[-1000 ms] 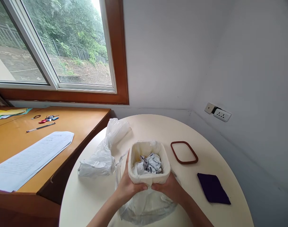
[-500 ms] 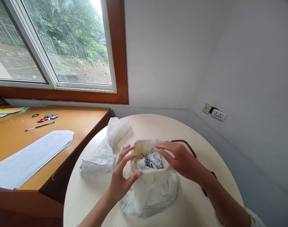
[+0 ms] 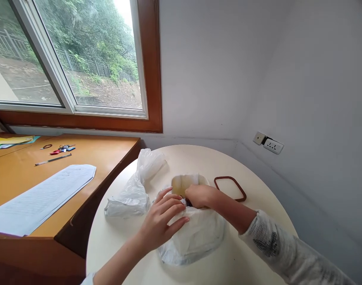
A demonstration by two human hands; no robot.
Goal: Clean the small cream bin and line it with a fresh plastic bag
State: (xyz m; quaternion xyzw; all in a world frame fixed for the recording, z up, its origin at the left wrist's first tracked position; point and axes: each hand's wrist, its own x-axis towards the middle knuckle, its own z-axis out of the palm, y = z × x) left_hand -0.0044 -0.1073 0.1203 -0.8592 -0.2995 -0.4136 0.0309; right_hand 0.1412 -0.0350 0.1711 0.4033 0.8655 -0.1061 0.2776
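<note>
On the round table stands a small white bin (image 3: 195, 231) lined with a thin plastic bag (image 3: 173, 255), which spreads around its base. My right hand (image 3: 200, 195) reaches down inside the bin's mouth, its fingers curled and largely hidden there. A bit of crumpled paper (image 3: 183, 202) shows beside those fingers; whether they grip it is not visible. At the bin's left front rim is my left hand (image 3: 164, 217), open, fingers spread and partly over the opening. Behind my right forearm lies a brown rounded frame (image 3: 239, 188), flat on the table.
A crumpled clear plastic bag (image 3: 130, 198) lies left of the bin on the round table (image 3: 189, 152). The wooden desk (image 3: 115, 152) at left bears paper sheets (image 3: 47, 198), a pen (image 3: 53, 159) and keys (image 3: 63, 148). A wall with a socket (image 3: 273, 145) stands at right.
My right hand has gone from above the right rim down into the bin, covering most of the crumpled paper. My left hand has shifted right, over the front rim. The brown frame shows more fully.
</note>
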